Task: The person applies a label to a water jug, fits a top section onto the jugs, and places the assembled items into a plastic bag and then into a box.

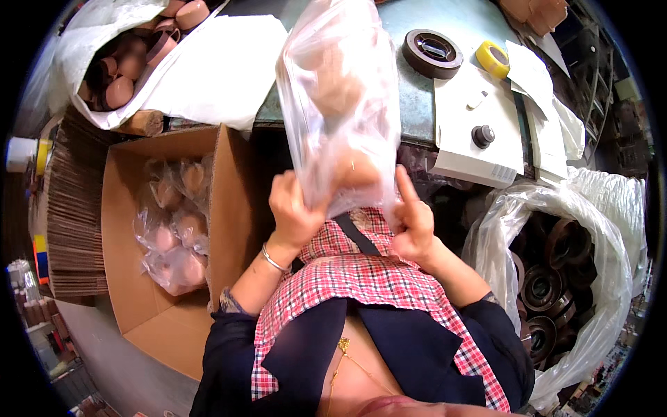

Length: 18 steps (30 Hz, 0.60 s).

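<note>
A long clear plastic bag (340, 90) stretches from the workbench down toward my lap, with rounded tan-pink pieces (356, 169) showing through it. My left hand (295, 208) is closed on the bag's near left edge, and a bangle sits on that wrist. At the near right edge, my right hand (413, 221) pinches the plastic, its index finger pointing up along the side. The film blurs the pieces' exact shape. Left of me, an open cardboard box (229, 208) holds several bagged tan-pink pieces (174, 233).
Flattened cardboard (76, 208) stands left of the box. A white sack (76, 55) of pink cup-shaped parts lies far left. On the bench (410, 104) are a dark ring part (432, 53), yellow tape (492, 60) and a black knob (482, 136). A plastic-lined container (611, 278) of dark rings stands right.
</note>
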Tool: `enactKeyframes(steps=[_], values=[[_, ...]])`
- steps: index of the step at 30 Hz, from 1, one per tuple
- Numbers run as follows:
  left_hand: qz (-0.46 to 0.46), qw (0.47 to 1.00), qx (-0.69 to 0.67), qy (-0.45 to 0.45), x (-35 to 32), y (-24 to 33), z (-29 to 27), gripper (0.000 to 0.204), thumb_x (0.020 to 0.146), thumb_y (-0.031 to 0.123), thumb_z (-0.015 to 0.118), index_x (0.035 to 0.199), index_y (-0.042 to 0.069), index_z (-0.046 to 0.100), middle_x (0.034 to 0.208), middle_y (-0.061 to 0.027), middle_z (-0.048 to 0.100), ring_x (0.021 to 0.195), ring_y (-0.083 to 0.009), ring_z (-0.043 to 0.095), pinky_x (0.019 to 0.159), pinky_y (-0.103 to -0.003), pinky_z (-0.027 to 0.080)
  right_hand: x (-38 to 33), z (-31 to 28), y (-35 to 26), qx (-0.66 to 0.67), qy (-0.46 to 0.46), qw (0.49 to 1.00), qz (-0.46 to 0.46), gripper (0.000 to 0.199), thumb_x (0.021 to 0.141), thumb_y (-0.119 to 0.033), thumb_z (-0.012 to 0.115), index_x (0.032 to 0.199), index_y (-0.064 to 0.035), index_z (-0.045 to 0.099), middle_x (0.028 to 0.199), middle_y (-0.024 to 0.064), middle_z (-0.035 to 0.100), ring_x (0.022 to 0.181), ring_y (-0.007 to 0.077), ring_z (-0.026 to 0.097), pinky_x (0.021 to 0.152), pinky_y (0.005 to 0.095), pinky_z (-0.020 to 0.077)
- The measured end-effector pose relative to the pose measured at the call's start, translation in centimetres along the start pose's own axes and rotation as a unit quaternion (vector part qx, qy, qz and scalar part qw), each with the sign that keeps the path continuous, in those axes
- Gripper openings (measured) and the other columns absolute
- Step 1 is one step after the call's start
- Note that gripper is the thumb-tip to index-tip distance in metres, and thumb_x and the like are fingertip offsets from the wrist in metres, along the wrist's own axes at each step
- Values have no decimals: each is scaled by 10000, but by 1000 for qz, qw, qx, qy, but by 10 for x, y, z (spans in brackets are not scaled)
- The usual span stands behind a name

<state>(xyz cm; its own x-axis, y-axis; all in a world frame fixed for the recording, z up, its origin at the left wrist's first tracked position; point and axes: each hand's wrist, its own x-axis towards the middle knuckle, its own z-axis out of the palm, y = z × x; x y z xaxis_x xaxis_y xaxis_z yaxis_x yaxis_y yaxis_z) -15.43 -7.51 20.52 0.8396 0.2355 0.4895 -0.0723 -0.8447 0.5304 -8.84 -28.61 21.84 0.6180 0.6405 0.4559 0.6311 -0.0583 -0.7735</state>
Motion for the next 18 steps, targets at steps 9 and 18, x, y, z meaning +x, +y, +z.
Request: enactKeyframes(steps=[9, 18], values=[[-268, 680, -628, 268, 12, 30, -26, 297, 847, 86, 550, 1126, 24, 469, 954, -65, 581, 872, -146, 550, 770, -271, 452, 89, 101, -28, -56, 28, 997, -48, 170, 721, -40, 567, 888, -16, 544, 643, 152, 538, 562, 315, 550, 492, 385, 419], [-100, 724, -551, 404, 93, -40, -103, 225, 894, 330, 522, 940, 110, 542, 852, 20, 528, 822, -116, 480, 817, -272, 369, 94, 72, -31, -50, -88, 982, -160, 318, 683, 50, 614, 992, -19, 583, 988, 150, 592, 879, 312, 574, 752, 361, 474]])
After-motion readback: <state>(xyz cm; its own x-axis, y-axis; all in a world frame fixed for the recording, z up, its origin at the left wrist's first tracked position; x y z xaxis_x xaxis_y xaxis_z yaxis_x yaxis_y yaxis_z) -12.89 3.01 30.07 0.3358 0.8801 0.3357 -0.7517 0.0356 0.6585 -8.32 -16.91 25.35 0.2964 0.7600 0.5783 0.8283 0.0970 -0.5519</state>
